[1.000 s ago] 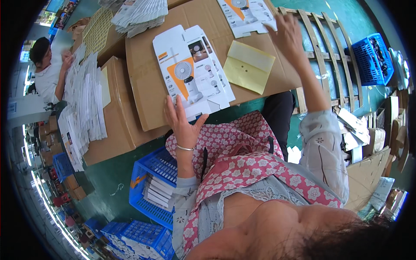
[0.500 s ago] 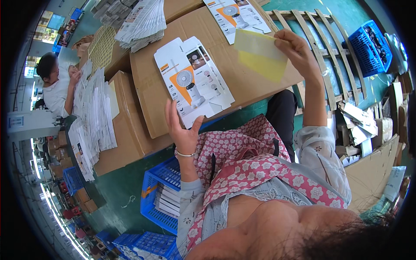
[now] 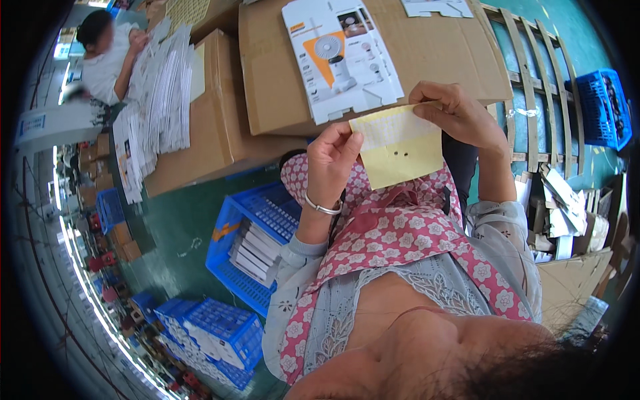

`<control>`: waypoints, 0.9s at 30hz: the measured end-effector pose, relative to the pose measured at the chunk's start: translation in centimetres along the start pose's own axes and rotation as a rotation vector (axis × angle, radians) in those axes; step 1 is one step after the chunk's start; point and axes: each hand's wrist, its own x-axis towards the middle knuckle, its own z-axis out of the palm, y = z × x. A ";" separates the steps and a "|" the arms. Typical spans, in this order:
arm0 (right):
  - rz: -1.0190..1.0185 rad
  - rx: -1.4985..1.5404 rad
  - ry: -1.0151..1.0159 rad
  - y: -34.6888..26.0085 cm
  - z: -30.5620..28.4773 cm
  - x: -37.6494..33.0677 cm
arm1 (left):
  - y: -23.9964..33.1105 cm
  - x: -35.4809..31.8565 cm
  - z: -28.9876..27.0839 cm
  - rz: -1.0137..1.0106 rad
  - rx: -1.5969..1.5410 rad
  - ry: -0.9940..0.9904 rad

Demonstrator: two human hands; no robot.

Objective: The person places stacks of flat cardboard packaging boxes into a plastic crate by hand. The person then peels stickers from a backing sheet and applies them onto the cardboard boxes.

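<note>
A yellow sheet [image 3: 403, 170] with a pale band along its top and two small dark spots is stretched between my hands over my lap. My left hand [image 3: 332, 160] pinches its upper left corner between thumb and fingers. The upper right corner is gripped by my right hand [image 3: 460, 117]. Just beyond the sheet, a flattened white box [image 3: 353, 77] printed with a fan and an orange patch lies on a large brown carton [image 3: 273, 87]. Part of another flat printed box [image 3: 437, 7] shows at the carton's far edge.
Stacked flat white cartons [image 3: 167, 100] lie on a brown box at the left, near a seated person [image 3: 107, 63]. Below them, a blue crate [image 3: 223, 257] holds white boxes. Wooden pallets [image 3: 527, 73] and another blue crate [image 3: 593, 110] are at the right.
My right hand has brought the yellow sheet down and nearer to me. My left hand has left the flattened printed box and taken the sheet's other corner. The view has shifted.
</note>
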 end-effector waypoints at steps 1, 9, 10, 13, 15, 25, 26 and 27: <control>-0.003 -0.107 0.012 0.1 0.4 0.2 | -0.1 -0.4 -0.2 -0.004 -0.005 0.017; -0.191 -0.495 0.327 0.1 4.4 0.4 | -2.2 -1.8 -1.9 0.008 0.051 0.095; -0.284 -0.687 0.478 -0.7 5.1 0.3 | -2.4 -1.9 -1.8 0.033 0.102 0.142; -0.328 -0.425 0.430 -2.1 7.8 -0.8 | -2.4 -2.1 -1.2 0.079 0.170 0.194; -0.225 -0.125 0.334 -1.6 10.1 -0.9 | -2.3 -2.3 -1.2 0.101 0.208 0.201; -0.276 -0.075 0.520 1.1 14.4 0.7 | -2.4 -2.9 -1.6 0.296 0.485 0.198; -0.273 -0.077 0.518 1.1 14.4 0.6 | -2.4 -2.9 -1.5 0.316 0.510 0.206; -0.268 -0.085 0.533 1.1 14.7 0.6 | -2.4 -3.0 -1.6 0.316 0.510 0.205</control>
